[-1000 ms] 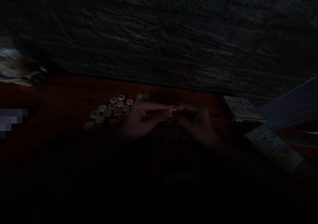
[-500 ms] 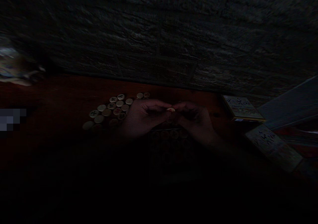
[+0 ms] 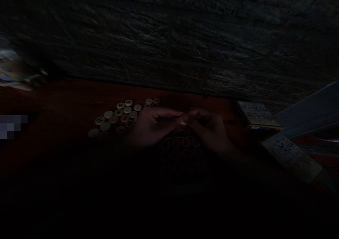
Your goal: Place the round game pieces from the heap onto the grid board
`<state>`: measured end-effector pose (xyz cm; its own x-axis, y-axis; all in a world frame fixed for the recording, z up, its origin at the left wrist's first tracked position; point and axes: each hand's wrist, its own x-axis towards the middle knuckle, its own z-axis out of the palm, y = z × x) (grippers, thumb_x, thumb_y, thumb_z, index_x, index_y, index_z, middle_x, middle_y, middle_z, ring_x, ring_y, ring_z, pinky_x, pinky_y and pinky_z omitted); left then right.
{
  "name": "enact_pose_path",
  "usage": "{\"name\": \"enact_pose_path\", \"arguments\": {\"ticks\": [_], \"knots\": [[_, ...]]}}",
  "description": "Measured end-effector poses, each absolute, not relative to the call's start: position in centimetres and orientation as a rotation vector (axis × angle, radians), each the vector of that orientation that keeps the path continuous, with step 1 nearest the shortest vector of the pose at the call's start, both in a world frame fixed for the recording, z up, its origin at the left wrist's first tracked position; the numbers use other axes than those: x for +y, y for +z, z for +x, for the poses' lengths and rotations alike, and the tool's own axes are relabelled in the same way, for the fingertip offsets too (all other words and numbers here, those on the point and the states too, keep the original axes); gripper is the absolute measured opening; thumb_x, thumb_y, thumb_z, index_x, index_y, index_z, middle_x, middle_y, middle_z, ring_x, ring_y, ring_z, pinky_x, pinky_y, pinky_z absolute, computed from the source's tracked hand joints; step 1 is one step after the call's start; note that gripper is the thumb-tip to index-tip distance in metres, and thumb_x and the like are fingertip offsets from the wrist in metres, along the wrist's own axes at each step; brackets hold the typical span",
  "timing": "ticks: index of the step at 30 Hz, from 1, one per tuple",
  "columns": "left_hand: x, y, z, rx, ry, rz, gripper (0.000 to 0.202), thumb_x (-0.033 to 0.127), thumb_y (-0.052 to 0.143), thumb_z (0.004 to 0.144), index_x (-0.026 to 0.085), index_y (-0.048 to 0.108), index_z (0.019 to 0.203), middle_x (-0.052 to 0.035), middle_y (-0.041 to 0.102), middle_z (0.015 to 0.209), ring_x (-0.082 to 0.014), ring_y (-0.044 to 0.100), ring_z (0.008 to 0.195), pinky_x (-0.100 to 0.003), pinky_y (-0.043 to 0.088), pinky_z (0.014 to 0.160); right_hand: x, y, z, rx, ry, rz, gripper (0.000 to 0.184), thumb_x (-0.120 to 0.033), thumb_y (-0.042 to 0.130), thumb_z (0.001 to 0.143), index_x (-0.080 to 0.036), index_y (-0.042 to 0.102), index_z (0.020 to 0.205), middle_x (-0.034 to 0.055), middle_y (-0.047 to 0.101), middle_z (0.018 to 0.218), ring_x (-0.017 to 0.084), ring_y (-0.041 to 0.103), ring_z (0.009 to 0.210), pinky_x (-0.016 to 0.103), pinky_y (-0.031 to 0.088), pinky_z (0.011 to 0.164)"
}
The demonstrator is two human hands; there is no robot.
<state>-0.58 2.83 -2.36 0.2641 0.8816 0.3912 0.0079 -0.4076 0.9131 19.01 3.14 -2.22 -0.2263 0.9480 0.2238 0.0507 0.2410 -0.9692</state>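
The scene is very dark. My left hand (image 3: 152, 126) and my right hand (image 3: 209, 127) meet fingertip to fingertip above a red-brown table (image 3: 66, 104). Between the pinched fingers sits one pale round game piece (image 3: 182, 120); both hands seem to touch it. A cluster of several round pale game pieces (image 3: 120, 117) with dark and red marks lies just left of my left hand. A dim row of more pieces (image 3: 182, 142) lies under the hands.
A printed box (image 3: 258, 116) lies at the right by the wall, and its flat lid or a board (image 3: 291, 156) lies nearer me. A rough stone wall (image 3: 169, 41) runs behind the table. A blurred pale object (image 3: 16, 73) sits at far left.
The hands stay together at the same spot. The pale piece between the fingertips has tilted and dropped slightly, and less of it shows.
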Motion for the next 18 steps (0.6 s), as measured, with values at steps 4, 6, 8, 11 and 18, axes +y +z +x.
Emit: {"name": "enact_pose_path", "arguments": {"ticks": [4,6,8,11,18], "knots": [[2.96,-2.48,-0.56,0.803,1.254,1.661,0.021,0.023,0.084,0.086,0.018,0.083,0.106,-0.0056,0.086,0.099,-0.0173,0.082,0.086,-0.022,0.067,0.079,3.03,-2.06,18.98,-1.512,1.178,-1.003,0.028,-0.049,0.083,0.086,-0.021,0.08,0.083,0.0005,0.076,0.073,0.012,0.066,0.061,0.023,0.052,0.056],[3.05,-2.62,-0.57,0.801,1.253,1.639,0.025,0.021,0.085,0.084,0.018,0.082,0.109,-0.0059,0.086,0.099,-0.0173,0.082,0.085,-0.022,0.067,0.078,2.95,-1.96,18.92,-1.497,1.201,-0.991,0.027,-0.048,0.085,0.083,-0.021,0.081,0.086,0.0005,0.077,0.075,0.012,0.067,0.062,0.023,0.054,0.058],[3.08,-2.74,-0.57,0.805,1.255,1.604,0.027,0.021,0.086,0.083,0.019,0.082,0.11,-0.0058,0.086,0.1,-0.0175,0.082,0.085,-0.023,0.067,0.076,2.89,-1.88,18.87,-1.489,1.206,-0.975,0.027,-0.047,0.087,0.081,-0.022,0.081,0.09,0.0007,0.079,0.078,0.012,0.068,0.062,0.024,0.055,0.059],[3.03,-2.75,-0.53,0.822,1.249,1.532,0.027,0.024,0.087,0.083,0.02,0.083,0.11,-0.0058,0.085,0.102,-0.0192,0.082,0.087,-0.027,0.068,0.077,2.9,-1.9,18.89,-1.496,1.197,-0.957,0.028,-0.045,0.088,0.081,-0.022,0.081,0.093,0.0014,0.08,0.081,0.013,0.07,0.064,0.026,0.058,0.061],[2.97,-2.27,-0.55,0.85,1.273,1.537,0.021,0.026,0.086,0.086,0.022,0.085,0.106,-0.0043,0.085,0.106,-0.0184,0.082,0.091,-0.025,0.067,0.082,3.06,-2.34,19.03,-1.537,1.164,-0.912,0.026,-0.038,0.092,0.078,-0.023,0.08,0.094,0.0011,0.082,0.085,0.015,0.076,0.075,0.027,0.062,0.071]]}}
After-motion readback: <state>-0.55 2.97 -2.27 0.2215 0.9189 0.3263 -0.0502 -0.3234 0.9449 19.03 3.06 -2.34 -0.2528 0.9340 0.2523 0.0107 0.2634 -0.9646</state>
